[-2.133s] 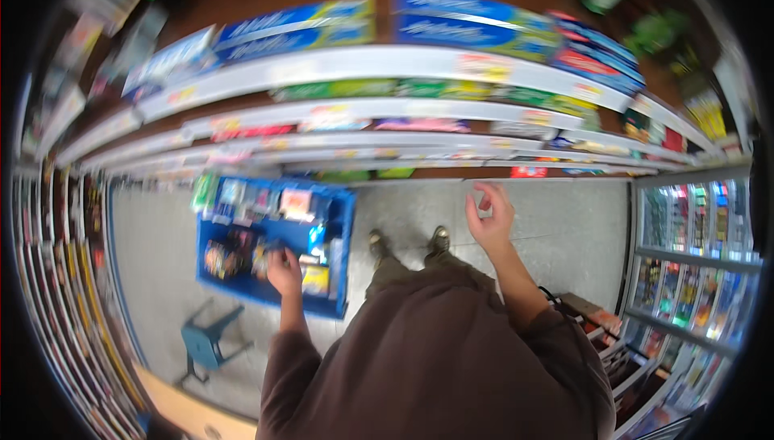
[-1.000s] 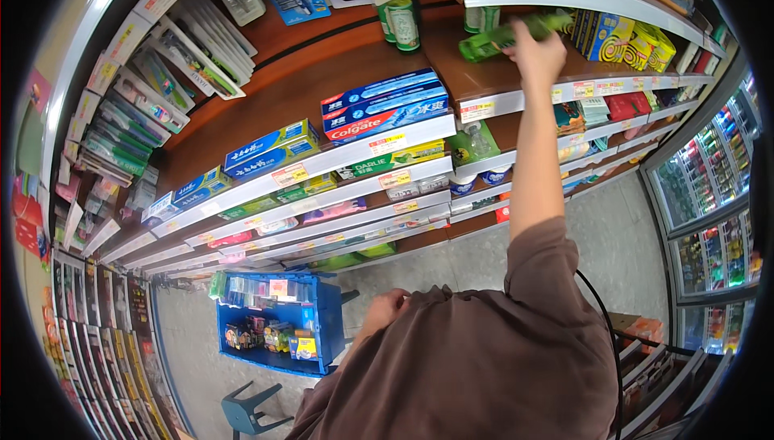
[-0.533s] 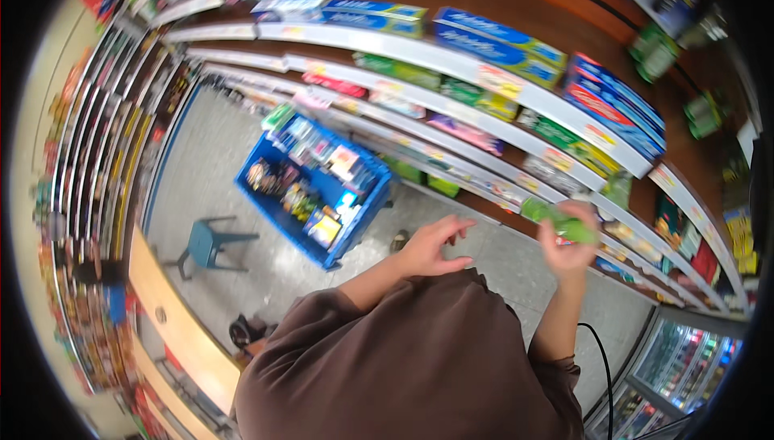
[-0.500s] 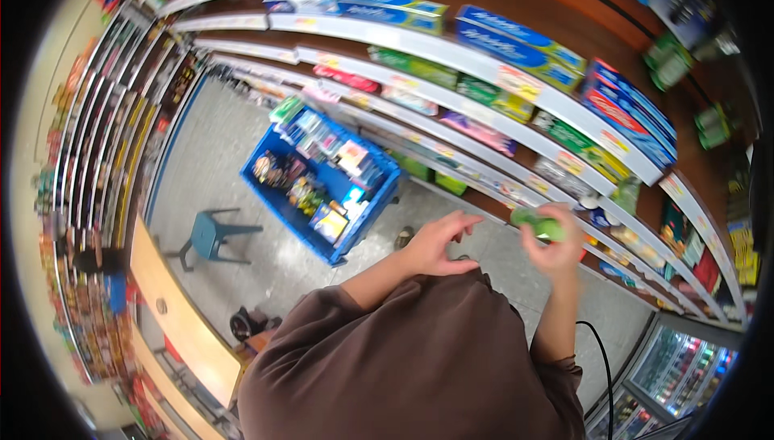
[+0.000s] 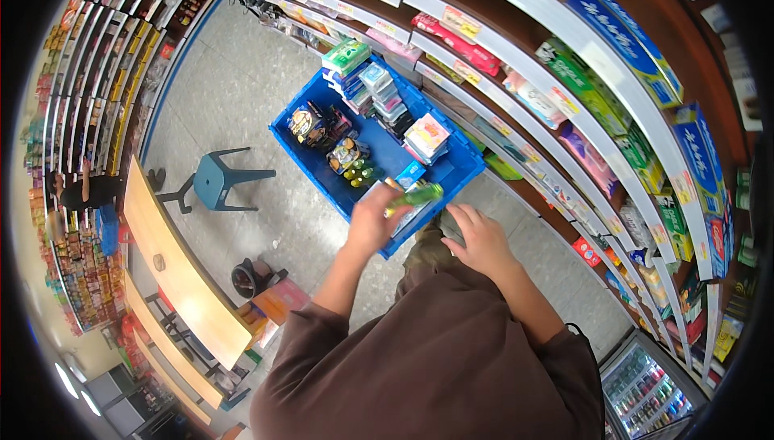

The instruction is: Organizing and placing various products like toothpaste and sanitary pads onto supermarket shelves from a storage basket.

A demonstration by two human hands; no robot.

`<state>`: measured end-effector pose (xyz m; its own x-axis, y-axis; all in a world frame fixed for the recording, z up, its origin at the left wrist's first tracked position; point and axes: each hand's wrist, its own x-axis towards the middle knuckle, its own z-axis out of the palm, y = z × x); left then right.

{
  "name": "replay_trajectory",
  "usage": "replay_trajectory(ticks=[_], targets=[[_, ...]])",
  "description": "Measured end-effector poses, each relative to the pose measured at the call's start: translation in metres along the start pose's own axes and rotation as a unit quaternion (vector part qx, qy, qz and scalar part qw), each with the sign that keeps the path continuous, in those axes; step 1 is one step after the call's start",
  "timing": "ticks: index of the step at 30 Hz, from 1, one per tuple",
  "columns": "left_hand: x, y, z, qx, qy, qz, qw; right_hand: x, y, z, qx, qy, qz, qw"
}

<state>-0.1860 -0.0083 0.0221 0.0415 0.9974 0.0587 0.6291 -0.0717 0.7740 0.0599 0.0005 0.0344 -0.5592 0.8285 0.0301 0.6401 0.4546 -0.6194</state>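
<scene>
My left hand (image 5: 377, 218) is closed around a small green bottle (image 5: 421, 196), held over the near edge of a blue plastic crate (image 5: 314, 174). The bottle lies nearly sideways, its body pointing right. My right hand (image 5: 481, 240) is empty beside the crate's near right corner, fingers apart. Inside the crate, several small green bottles (image 5: 360, 172) stand close to the left hand. Stacked clear-and-white packs (image 5: 383, 93), a green box (image 5: 347, 55), dark packs (image 5: 308, 122) and a pink-and-yellow pack stack (image 5: 427, 135) fill other parts of it.
Store shelves (image 5: 556, 110) with boxed goods run along the right. A blue-green stool (image 5: 219, 180) stands left of the crate, near a wooden counter (image 5: 181, 267). A person in dark clothing (image 5: 90, 192) is at the far left. A glass-door fridge (image 5: 649, 383) stands at lower right.
The green bottle has passed from my right hand to my left and is over the crate. My right hand has opened. The view has turned toward the crate.
</scene>
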Motion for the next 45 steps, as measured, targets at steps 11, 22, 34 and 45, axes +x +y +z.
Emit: replay_trajectory(ticks=[11,22,34,45], targets=[[0.101,-0.258,0.062,0.189,-0.058,-0.112,0.974,-0.027,0.016,0.024,0.035,-0.039,0.213,0.976],[0.097,-0.328,0.114,0.327,-0.213,-0.150,0.908,-0.046,0.033,0.029,0.018,0.005,0.281,0.960],[0.095,-0.310,0.110,0.367,-0.185,-0.174,0.895,-0.053,0.028,0.024,0.020,0.021,0.286,0.958],[0.049,-0.142,0.088,0.188,-0.010,0.018,0.982,-0.102,0.023,-0.007,0.001,0.099,0.229,0.968]])
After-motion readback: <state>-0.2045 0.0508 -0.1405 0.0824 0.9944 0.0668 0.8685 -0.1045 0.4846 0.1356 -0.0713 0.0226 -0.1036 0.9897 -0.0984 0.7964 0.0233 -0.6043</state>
